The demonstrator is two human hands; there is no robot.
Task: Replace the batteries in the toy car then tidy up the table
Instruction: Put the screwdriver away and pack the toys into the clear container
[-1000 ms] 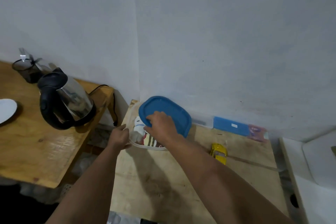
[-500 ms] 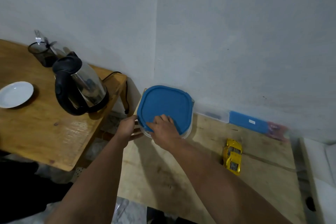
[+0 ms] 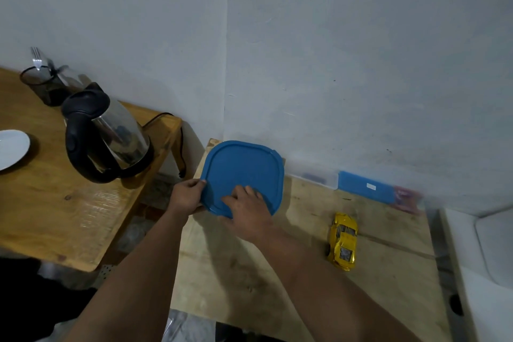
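A blue square lid (image 3: 244,169) lies flat on a container at the far left corner of the light wooden table (image 3: 249,272); the container beneath is hidden. My left hand (image 3: 186,197) holds the lid's left edge, thumb on its rim. My right hand (image 3: 247,211) presses flat on the near part of the lid, fingers spread. The yellow toy car (image 3: 342,240) stands on its wheels to the right, apart from both hands.
A clear box with a blue lid (image 3: 361,186) lies along the wall at the back. On the darker wooden table (image 3: 69,216) to the left stand a steel kettle (image 3: 108,133), a black cutlery holder (image 3: 47,83) and a white plate (image 3: 11,148). A white surface (image 3: 488,258) borders the right.
The blue lid went from tilted over the open container to lying flat on it. My right hand moved to its near part and my left hand came onto its left edge.
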